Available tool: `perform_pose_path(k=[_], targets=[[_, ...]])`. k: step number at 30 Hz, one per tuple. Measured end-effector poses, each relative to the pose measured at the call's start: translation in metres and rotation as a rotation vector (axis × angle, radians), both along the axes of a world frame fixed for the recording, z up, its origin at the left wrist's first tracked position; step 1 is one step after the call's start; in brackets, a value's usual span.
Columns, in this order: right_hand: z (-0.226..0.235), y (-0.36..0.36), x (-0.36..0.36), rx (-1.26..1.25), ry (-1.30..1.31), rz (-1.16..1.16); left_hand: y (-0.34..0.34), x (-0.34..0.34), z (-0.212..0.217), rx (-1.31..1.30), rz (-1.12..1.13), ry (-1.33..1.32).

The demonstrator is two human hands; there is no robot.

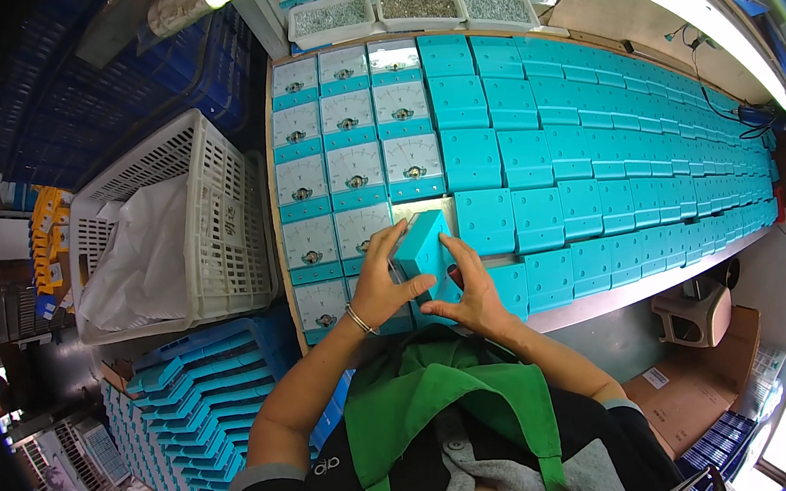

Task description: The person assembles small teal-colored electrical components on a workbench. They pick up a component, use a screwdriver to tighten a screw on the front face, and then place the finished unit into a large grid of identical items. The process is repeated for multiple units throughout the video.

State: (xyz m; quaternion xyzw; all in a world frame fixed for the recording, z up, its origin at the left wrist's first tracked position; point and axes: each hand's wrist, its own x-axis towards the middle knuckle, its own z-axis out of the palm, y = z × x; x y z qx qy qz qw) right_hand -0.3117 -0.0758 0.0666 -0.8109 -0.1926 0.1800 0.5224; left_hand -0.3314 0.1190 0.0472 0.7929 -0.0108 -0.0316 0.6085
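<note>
Both hands, left hand [380, 285] and right hand [474, 296], grip a tilted teal meter case [421, 243] above the desk [606, 296], near its front edge. Rows of teal cases [592, 151] cover the desk (white-faced meters [348, 127] left of them). A white basket [173, 219] stands left of the desk.

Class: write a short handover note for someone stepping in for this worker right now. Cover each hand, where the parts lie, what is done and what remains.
Left hand and right hand: both grip one tilted teal meter unit over the board's near edge.
Face-up meters, dials showing, fill the left columns of the board.
Back-up teal units cover the rest, to the right.
Done: the left columns are turned face up.
Left: probably the many back-up units.
</note>
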Motion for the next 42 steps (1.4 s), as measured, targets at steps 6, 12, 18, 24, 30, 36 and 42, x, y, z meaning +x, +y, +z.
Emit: perform_pose_path(k=[6,12,18,24,30,36,42], targets=[[-0.006,-0.028,0.025,0.052,0.218,-0.138,0.013,0.033,-0.028,-0.245,0.228,0.056],[-0.011,-0.038,0.04,0.272,0.398,-0.181,0.015,0.069,-0.045,0.444,0.071,-0.219],[0.007,-0.017,0.082,0.202,0.107,-0.218,0.05,0.113,-0.044,0.699,0.018,-0.209],[0.008,0.013,0.116,0.435,0.117,-0.301,0.026,0.158,-0.037,0.972,-0.19,-0.099],[0.009,-0.017,0.099,0.536,0.221,-0.34,0.044,0.158,-0.044,0.404,-0.187,-0.099],[0.005,-0.027,0.077,0.641,0.517,-0.39,0.022,0.153,-0.031,0.983,-0.206,-0.105],[0.017,-0.018,0.059,0.548,0.546,-0.331,0.023,0.17,-0.036,0.974,-0.208,-0.087]])
